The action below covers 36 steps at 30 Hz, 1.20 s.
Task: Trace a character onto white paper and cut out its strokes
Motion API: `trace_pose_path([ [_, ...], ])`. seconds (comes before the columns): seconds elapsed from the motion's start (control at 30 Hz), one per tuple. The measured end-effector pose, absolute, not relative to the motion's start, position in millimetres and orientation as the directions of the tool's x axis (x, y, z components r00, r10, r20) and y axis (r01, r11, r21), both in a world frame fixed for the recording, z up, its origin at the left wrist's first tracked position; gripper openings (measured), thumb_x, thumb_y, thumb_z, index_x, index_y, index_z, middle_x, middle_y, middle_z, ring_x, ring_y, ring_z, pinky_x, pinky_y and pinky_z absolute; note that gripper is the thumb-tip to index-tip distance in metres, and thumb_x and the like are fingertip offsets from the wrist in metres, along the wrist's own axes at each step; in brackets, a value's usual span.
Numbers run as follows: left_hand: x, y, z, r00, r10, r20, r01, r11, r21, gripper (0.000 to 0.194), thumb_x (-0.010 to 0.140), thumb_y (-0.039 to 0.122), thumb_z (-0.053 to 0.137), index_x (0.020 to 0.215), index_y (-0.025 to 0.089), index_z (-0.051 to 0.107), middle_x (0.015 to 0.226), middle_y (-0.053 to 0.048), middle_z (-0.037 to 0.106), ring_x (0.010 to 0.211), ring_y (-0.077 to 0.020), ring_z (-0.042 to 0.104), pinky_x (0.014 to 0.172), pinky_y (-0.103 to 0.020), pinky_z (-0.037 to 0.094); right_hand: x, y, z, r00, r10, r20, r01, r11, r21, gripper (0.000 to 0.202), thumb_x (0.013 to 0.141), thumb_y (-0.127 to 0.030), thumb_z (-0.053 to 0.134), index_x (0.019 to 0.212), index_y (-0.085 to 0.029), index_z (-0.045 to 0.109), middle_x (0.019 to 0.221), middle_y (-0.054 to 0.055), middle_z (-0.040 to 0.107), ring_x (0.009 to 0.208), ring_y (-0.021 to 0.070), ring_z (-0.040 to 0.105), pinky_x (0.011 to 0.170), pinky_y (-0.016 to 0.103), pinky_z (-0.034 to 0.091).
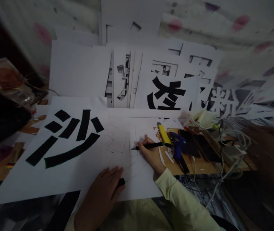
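Clearly the right hand (151,152) is pinched around a black pen (147,146) whose long axis runs nearly level, tip pointing left onto the white sheet (117,179) — just right of the bold black character (66,138). The left hand (103,195) lies flat, fingers spread, pressing the sheet's near edge, a small dark object (120,182) under its thumb. Beyond the pen's rear end, a yellow utility knife (163,134) rests.

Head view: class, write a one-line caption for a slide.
Right hand holds a black pen on white paper; left hand presses the sheet flat beside a cut-out black character.
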<state>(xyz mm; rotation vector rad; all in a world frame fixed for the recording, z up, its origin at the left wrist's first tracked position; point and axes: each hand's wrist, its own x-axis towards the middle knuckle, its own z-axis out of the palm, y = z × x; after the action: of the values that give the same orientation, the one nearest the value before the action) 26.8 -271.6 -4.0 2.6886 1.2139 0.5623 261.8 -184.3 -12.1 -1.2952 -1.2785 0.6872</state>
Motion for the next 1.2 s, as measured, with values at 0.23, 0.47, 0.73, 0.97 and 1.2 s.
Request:
trace_pose_path([
  [0.23,25.0,-272.3,-6.1,0.588,0.761,0.274,0.69,-0.649,0.322,0.045,0.105,0.04,0.038,0.138,0.018,0.058,0.133,-0.009,0.068,0.12,-0.0232,0.066,0.103,-0.046,0.056,260.9,-183.3,-15.2,0.173,0.935,0.308,0.278,0.254,-0.926,0.034,0.08,-0.039,0.07,0.057,-0.026,0.048,0.045,-0.011,0.049,0.044,0.0102,0.042,0.122,0.054,0.027],
  [0.47,25.8,-271.8,-2.5,0.592,0.754,0.285,0.686,-0.657,0.313,0.044,0.105,0.04,0.038,0.136,0.017,0.06,0.131,-0.01,0.069,0.119,-0.0232,0.067,0.102,-0.046,0.057,260.8,-182.5,-14.1,0.147,0.942,0.3,0.283,0.251,-0.926,0.034,0.081,-0.038,0.069,0.057,-0.026,0.048,0.044,-0.012,0.048,0.043,0.0097,0.041,0.123,0.054,0.024],
  [0.73,26.7,-271.1,-2.2,0.608,0.736,0.297,0.693,-0.675,0.254,0.046,0.106,0.039,0.033,0.134,0.014,0.06,0.129,-0.01,0.07,0.118,-0.0231,0.068,0.1,-0.045,0.058,260.5,-183.6,-11.4,0.142,0.946,0.29,0.272,0.245,-0.931,0.034,0.078,-0.037,0.069,0.055,-0.026,0.047,0.043,-0.011,0.048,0.042,0.0097,0.04,0.125,0.056,0.019],
  [0.97,26.2,-271.8,-4.9,0.604,0.739,0.298,0.691,-0.672,0.266,0.046,0.106,0.04,0.035,0.137,0.015,0.058,0.131,-0.009,0.069,0.12,-0.0233,0.067,0.1,-0.046,0.058,260.2,-184.9,-9.6,0.125,0.954,0.271,0.255,0.233,-0.938,0.033,0.077,-0.038,0.07,0.055,-0.026,0.047,0.041,-0.012,0.044,0.04,0.0099,0.039,0.125,0.055,0.023],
  [1.2,26.4,-271.4,-3.3,0.614,0.736,0.285,0.682,-0.677,0.279,0.044,0.106,0.038,0.035,0.135,0.014,0.058,0.131,-0.009,0.069,0.12,-0.0219,0.067,0.102,-0.044,0.057,260.7,-185.9,-10.2,0.11,0.964,0.241,0.228,0.212,-0.95,0.034,0.075,-0.037,0.071,0.054,-0.027,0.047,0.038,-0.013,0.044,0.038,0.0094,0.036,0.126,0.052,0.022],
])
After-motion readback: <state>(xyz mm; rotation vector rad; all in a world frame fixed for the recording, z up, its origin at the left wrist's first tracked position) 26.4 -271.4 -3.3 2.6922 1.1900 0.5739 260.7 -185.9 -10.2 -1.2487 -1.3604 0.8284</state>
